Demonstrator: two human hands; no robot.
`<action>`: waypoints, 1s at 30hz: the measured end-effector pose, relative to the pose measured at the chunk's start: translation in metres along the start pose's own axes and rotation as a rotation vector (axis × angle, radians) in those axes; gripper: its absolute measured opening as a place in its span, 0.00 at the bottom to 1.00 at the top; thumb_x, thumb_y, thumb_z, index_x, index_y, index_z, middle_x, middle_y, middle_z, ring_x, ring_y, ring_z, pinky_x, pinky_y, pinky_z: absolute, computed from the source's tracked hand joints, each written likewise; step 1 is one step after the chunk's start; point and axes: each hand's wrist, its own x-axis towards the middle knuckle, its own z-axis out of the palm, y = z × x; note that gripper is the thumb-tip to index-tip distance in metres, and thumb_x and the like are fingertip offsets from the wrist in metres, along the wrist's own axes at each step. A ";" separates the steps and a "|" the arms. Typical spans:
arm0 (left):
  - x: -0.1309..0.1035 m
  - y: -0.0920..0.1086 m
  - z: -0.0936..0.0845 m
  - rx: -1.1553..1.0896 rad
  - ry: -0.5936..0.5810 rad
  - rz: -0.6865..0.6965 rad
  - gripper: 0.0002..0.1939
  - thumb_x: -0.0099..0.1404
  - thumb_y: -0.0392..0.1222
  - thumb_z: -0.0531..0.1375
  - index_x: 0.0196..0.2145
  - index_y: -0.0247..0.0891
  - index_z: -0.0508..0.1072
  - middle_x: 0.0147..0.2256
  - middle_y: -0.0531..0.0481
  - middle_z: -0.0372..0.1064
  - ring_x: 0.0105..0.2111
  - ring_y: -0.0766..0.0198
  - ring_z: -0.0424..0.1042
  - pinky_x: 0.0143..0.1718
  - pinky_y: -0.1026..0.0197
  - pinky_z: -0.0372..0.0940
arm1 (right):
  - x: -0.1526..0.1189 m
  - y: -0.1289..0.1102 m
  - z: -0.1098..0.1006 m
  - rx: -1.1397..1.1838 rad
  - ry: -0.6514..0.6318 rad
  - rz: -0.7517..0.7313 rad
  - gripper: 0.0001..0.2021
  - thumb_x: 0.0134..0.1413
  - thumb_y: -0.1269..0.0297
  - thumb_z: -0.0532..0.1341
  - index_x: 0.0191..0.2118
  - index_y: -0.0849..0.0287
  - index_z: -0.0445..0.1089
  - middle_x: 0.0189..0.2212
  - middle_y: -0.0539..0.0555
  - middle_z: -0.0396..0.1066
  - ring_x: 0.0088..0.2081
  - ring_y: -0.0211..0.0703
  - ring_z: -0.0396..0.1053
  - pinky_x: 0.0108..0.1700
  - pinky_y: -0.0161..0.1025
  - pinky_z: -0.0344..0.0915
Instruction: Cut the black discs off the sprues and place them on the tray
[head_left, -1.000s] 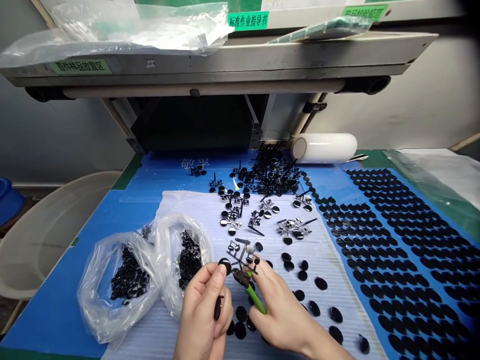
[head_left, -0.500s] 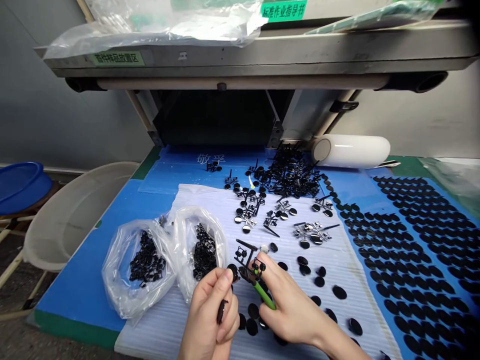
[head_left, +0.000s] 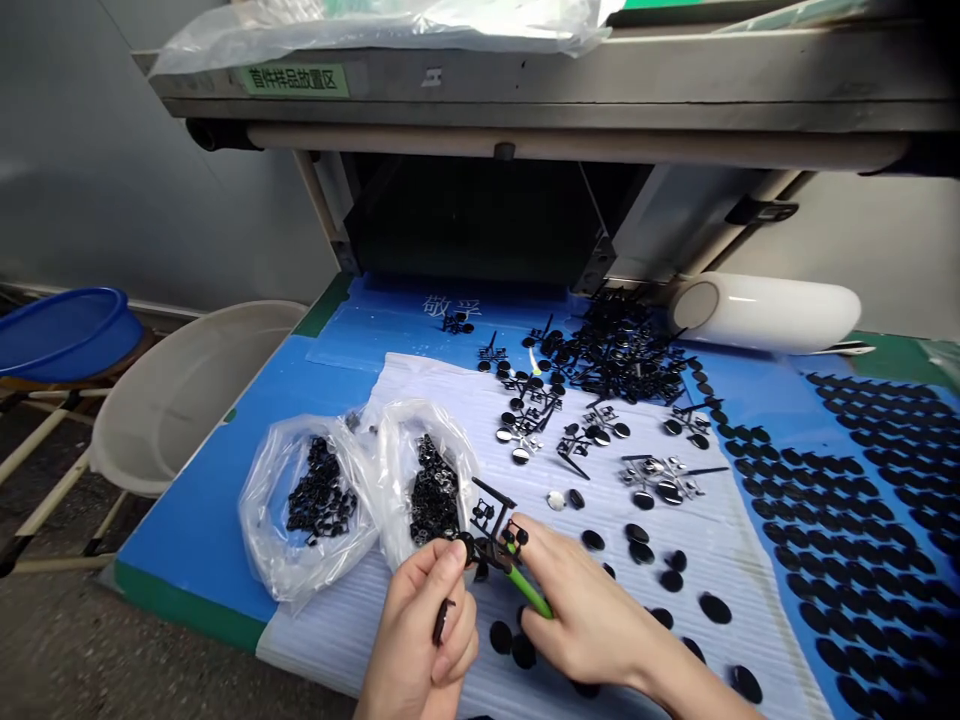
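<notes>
Pinching a disc (head_left: 466, 547), gripping pliers (head_left: 529, 592).
Well left of the pliers, a pale tub (head_left: 180, 400), then two bags (head_left: 259, 530) of small black parts (head_left: 321, 492); just left, pinching the disc in the left hand (head_left: 421, 628), with a dark piece (head_left: 442, 622) at the curled fingers; holding the pliers and a sprue (head_left: 491, 508) in the right hand (head_left: 581, 602); beyond the pliers, a sprue pile (head_left: 621, 348); farther right, a white roll (head_left: 780, 312) and disc rows (head_left: 847, 508).
</notes>
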 end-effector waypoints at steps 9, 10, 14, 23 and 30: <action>-0.005 0.001 -0.035 -0.130 0.164 -0.001 0.16 0.48 0.42 0.64 0.16 0.35 0.58 0.09 0.65 0.48 0.08 0.81 0.36 0.09 0.72 0.33 | 0.019 -0.011 0.018 -0.114 -0.185 -0.020 0.13 0.35 0.77 0.49 0.32 0.56 0.52 0.27 0.50 0.62 0.27 0.44 0.61 0.27 0.36 0.52; -0.005 0.000 -0.039 -0.134 0.172 -0.004 0.17 0.47 0.42 0.64 0.16 0.35 0.58 0.10 0.65 0.48 0.08 0.81 0.36 0.09 0.72 0.33 | 0.019 -0.012 0.018 -0.132 -0.194 -0.019 0.12 0.36 0.76 0.49 0.31 0.56 0.51 0.26 0.50 0.62 0.26 0.44 0.61 0.26 0.36 0.51; -0.005 -0.011 -0.049 0.046 0.212 0.067 0.17 0.52 0.46 0.61 0.17 0.37 0.56 0.10 0.64 0.47 0.09 0.79 0.35 0.10 0.71 0.32 | 0.012 -0.013 0.007 -0.071 -0.234 -0.005 0.11 0.33 0.75 0.49 0.27 0.55 0.50 0.21 0.47 0.58 0.23 0.40 0.58 0.23 0.34 0.47; 0.042 -0.040 0.024 1.246 0.066 0.717 0.10 0.55 0.42 0.58 0.18 0.39 0.66 0.17 0.55 0.52 0.16 0.69 0.44 0.21 0.64 0.35 | -0.034 0.035 -0.030 0.224 0.138 0.277 0.12 0.31 0.78 0.47 0.27 0.56 0.51 0.21 0.45 0.52 0.25 0.38 0.54 0.27 0.34 0.54; 0.071 -0.037 0.051 1.343 0.020 0.804 0.12 0.48 0.43 0.63 0.14 0.39 0.66 0.19 0.54 0.51 0.19 0.65 0.47 0.22 0.65 0.35 | -0.056 0.053 -0.020 0.175 0.225 0.356 0.09 0.35 0.75 0.48 0.27 0.56 0.55 0.24 0.49 0.60 0.30 0.45 0.62 0.31 0.39 0.60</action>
